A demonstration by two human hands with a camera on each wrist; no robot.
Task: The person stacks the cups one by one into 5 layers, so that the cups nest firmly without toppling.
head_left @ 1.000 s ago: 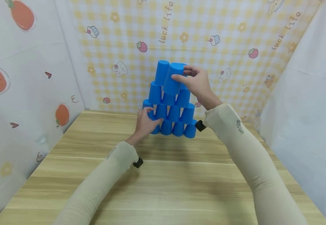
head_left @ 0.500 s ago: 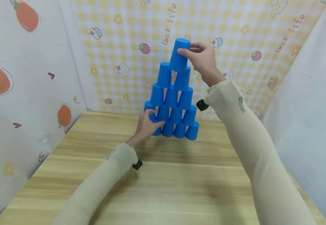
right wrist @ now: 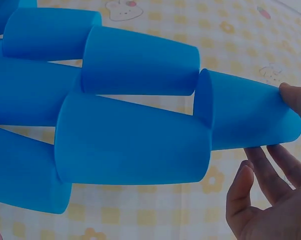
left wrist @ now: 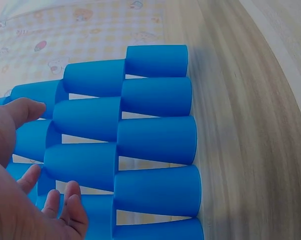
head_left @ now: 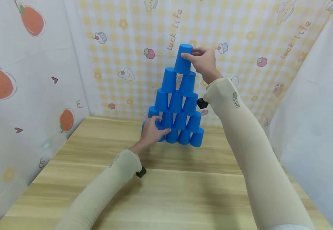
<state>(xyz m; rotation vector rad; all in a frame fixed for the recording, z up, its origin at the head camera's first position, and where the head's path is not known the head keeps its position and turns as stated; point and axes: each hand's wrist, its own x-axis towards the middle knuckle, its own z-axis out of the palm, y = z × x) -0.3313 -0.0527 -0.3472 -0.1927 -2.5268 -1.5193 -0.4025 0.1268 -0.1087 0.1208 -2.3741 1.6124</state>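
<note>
A pyramid of blue cups (head_left: 176, 103), each upside down, rises in several rows on the wooden table. Its single top cup (head_left: 181, 66) stands over the gap between two cups of the row below, touching their bases in the right wrist view. My right hand (head_left: 206, 62) pinches this top cup near its upper end, thumb on the near side and fingers behind. Low on the left, my left hand (head_left: 151, 131) is held in front of the stack with fingers spread and slightly bent, gripping nothing. Whether it touches a cup I cannot tell. It hides part of the lower left cups.
Wooden tabletop (head_left: 166, 198) stretches in front of the stack. A yellow checked cloth (head_left: 120, 51) hangs close behind it. White cloths hang at the left (head_left: 40, 95) and right (head_left: 313, 121). Small black devices (head_left: 141, 172) sit at the wrists.
The right hand has lifted the cup from in front of the upper rows, then lowered it onto the top. My left hand has stayed nearly in place. The head view has tilted slightly upward.
</note>
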